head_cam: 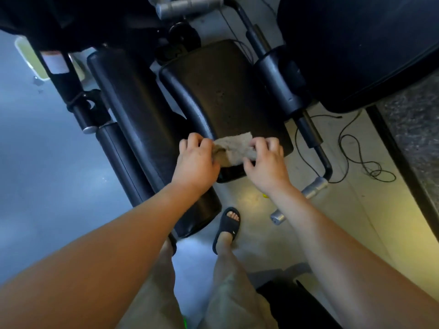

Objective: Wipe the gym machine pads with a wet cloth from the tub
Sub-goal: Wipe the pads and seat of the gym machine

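Left hand [196, 160] and right hand [266, 162] each pinch an end of the cloth [235, 148] | stretched between them — likely for a wider wiping face | seat pad [225, 96] just beneath, near edge

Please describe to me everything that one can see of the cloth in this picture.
The cloth is a small beige piece, with a rough, towel-like surface. It is crumpled and partly folded, not spread flat. It lies on the near end of the black seat pad, stretched between both hands. The left hand grips its left end and the right hand pinches its right end with curled fingers. Whether it is wet cannot be told.
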The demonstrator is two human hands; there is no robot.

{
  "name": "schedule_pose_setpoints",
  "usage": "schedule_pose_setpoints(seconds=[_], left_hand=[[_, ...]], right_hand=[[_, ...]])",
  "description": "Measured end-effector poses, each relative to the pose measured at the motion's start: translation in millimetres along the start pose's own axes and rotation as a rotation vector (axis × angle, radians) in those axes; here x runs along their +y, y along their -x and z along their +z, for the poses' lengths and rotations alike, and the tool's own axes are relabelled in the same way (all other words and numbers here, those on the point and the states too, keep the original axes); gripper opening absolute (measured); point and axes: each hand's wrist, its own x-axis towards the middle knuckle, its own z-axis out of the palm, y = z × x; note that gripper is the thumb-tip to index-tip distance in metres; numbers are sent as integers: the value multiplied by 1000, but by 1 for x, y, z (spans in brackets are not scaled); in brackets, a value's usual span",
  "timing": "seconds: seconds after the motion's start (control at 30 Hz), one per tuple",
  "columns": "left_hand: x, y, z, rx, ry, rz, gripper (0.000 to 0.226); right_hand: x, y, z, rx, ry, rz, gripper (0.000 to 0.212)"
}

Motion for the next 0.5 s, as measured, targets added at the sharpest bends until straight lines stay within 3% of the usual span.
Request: schedule_pose_setpoints(seconds=[0.13,0.27,0.5], left_hand=[[14,6,12,34,74,111,27],[12,-13,23,21,36,45,27],[8,-4,33,-82,53,36,19]], right_hand=[[9,-4,-1,-122,-56,-182,45],[10,-27,3,-119,4,-257,43],[21,-16,16,-139,11,-441,19]])
